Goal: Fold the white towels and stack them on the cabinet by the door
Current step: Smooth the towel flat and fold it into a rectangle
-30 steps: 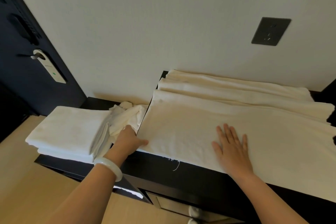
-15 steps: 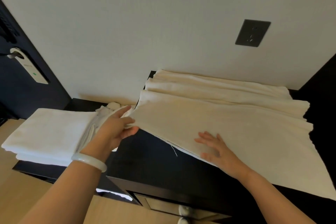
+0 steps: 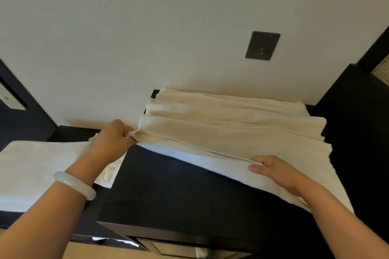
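Over the black wooden cabinet (image 3: 168,185), left grip (image 3: 113,139) and right grip (image 3: 273,171) each pinch the near edge of the cream cloth towel (image 3: 231,132).

Can't make out the fingertips of the left hand (image 3: 113,141), they're buried in the fold of the towel (image 3: 231,132) at the cabinet (image 3: 168,185)'s left edge. Folded stack (image 3: 37,164) runs off frame left, and our right forearm (image 3: 336,216) covers the towel's near right corner.

A dark cabinet (image 3: 174,191) carries a cream towel (image 3: 242,132) and folded white towels (image 3: 35,166).
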Tool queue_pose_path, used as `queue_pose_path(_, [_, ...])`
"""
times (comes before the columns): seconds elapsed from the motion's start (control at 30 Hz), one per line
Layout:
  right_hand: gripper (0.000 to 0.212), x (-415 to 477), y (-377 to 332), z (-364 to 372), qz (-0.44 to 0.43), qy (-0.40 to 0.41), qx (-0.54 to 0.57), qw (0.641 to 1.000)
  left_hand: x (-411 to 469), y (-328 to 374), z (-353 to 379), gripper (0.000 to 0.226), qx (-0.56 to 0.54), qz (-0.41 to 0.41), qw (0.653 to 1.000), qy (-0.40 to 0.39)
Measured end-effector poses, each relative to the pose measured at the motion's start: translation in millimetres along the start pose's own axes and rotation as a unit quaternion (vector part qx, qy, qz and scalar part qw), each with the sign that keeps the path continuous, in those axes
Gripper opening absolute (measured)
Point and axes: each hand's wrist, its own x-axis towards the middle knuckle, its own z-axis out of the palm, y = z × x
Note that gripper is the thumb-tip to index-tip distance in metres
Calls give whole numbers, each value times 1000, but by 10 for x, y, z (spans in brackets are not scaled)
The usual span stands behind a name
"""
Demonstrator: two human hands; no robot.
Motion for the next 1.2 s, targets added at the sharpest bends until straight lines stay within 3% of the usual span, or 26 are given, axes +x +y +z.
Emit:
queue_pose_path(0.07, [28,-96,-6,-190,48,-109,12,993,-38,-64,-161,28,-97,9,990,-106])
queue_pose_path(0.13, [36,-209,-2,-382,73,-239,26,968,-116,-146,-334,46,-209,8,940,-269])
queue_pose_path(0.2, [28,-265,-74,-533,65,-313,67,945,-151,-193,-398,50,-297,1,895,-333])
queue_pose_path(0.3, [27,-127,-269,-635,60,-267,102,956,-15,-283,-249,51,-305,-51,914,-262])
queue_pose_path(0.4, [21,203,-438,-588,22,-156,-35,987,153,-321,66,40,-239,-99,953,-159])
queue_pose_path(0.47, [8,460,-442,-476,1,-61,-137,989,239,-296,304,21,-231,-119,963,-68])
queue_pose_path(0.53, [13,684,-315,-347,1,16,-194,981,288,-251,513,20,-172,-118,978,-1])
queue_pose_path(0.7, [33,728,131,-253,57,83,-234,967,235,-292,826,35,-76,-126,988,49])
queue_pose_path(0.9, [27,98,370,-670,118,-35,-180,976,-56,-300,920,36,-36,-80,990,113])
queue_pose_path(1.0, [23,59,274,-942,120,0,-146,982,-37,-262,906,34,-12,-75,992,99])
queue_pose_path(1.1, [27,187,6,-1291,121,20,-186,975,-33,-153,909,31,10,-82,991,108])
queue_pose_path(1.2, [26,503,-67,-1365,29,165,-210,963,-65,-69,889,31,14,-87,990,110])
